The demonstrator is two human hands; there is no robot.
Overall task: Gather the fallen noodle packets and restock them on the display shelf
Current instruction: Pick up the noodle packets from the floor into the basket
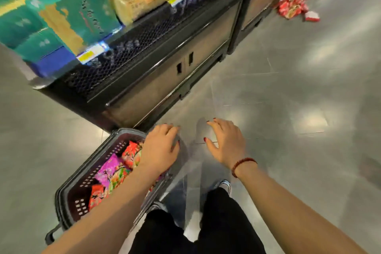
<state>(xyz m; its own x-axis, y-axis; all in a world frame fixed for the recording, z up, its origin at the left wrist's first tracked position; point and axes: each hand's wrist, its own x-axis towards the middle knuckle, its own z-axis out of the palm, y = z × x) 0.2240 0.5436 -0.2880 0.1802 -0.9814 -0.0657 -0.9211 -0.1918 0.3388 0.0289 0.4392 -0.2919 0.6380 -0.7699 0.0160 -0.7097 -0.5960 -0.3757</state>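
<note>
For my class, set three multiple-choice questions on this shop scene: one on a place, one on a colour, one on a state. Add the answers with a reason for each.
1. Where do the loose packets lie?
A. In the person's hands
B. On the floor past the far end of the shelf unit
C. On the top shelf

2. What colour is the bracelet on the right wrist?
A. Red
B. Blue
C. White

3. How is the right hand?
A. Gripping a packet
B. Clenched in a fist
C. Open, holding nothing

Answers:
1. B: the packets are scattered on the grey tiles at the upper right.
2. A: its beads are dark red.
3. C: its fingers are spread over bare floor.
</note>
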